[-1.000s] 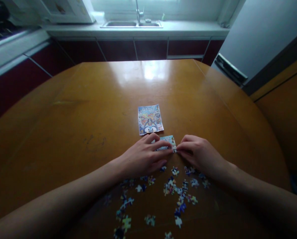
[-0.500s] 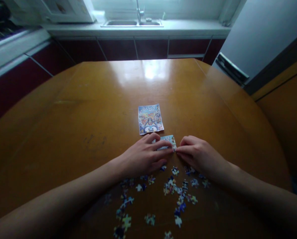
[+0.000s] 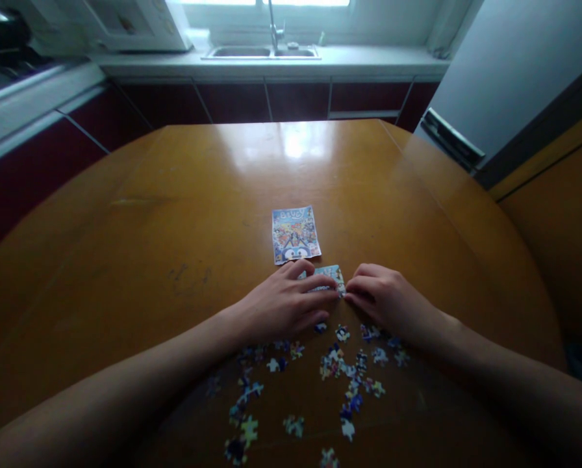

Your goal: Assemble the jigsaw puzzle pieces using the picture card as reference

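Observation:
A small joined section of jigsaw puzzle (image 3: 330,273) lies on the table, partly hidden under my left hand (image 3: 295,302). That hand rests over it with its fingers spread, the fingertips near its lower right corner. My right hand (image 3: 383,292) is closed in a pinch at the same corner, on a small puzzle piece (image 3: 341,292) at the section's edge; the fingers hide part of it. Just beyond lies the printed picture sheet (image 3: 295,235), with a blue cartoon character and many small figures.
Loose puzzle pieces (image 3: 354,374) are scattered on the near side of the wooden table (image 3: 198,195), between and below my forearms. Past the table's far edge are a counter with a sink (image 3: 242,52) and faucet. A fridge (image 3: 505,71) stands at the right.
The view has tilted up slightly. My right fingers have curled a little at the section's lower right corner; my left hand stays in place over the puzzle.

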`<state>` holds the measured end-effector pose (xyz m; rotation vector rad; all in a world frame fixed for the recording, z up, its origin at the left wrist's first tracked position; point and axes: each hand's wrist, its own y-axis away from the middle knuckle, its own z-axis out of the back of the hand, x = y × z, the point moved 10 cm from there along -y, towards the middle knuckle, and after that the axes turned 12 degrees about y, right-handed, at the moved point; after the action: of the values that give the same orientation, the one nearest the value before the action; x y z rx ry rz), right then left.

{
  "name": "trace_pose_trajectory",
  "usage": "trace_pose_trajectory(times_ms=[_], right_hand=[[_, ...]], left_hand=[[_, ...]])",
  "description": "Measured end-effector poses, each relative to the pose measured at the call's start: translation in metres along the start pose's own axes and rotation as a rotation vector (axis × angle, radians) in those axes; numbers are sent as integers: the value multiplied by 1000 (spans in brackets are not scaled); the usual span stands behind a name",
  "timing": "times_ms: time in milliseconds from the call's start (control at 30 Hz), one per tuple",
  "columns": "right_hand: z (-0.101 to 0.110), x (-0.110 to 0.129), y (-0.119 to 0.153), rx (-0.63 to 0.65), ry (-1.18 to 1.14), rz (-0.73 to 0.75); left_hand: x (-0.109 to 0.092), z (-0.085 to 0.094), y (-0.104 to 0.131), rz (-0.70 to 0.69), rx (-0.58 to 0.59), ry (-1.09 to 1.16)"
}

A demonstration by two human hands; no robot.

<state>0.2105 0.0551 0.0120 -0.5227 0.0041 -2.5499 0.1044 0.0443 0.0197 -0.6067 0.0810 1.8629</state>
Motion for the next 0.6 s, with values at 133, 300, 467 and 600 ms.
trace_pose_trajectory(times_ms=[133, 300, 467, 600], right_hand=[[1, 0, 1, 8, -21, 4], [4, 1, 4, -4, -18, -6], [1, 2, 4, 10, -27, -21], [0, 4, 3, -4, -12, 7]], left_hand=[[1, 1, 1, -1, -10, 2], [1, 1, 1, 1, -5, -3], [2, 0, 1, 5, -6, -4], [2, -2, 2, 3, 1, 6]])
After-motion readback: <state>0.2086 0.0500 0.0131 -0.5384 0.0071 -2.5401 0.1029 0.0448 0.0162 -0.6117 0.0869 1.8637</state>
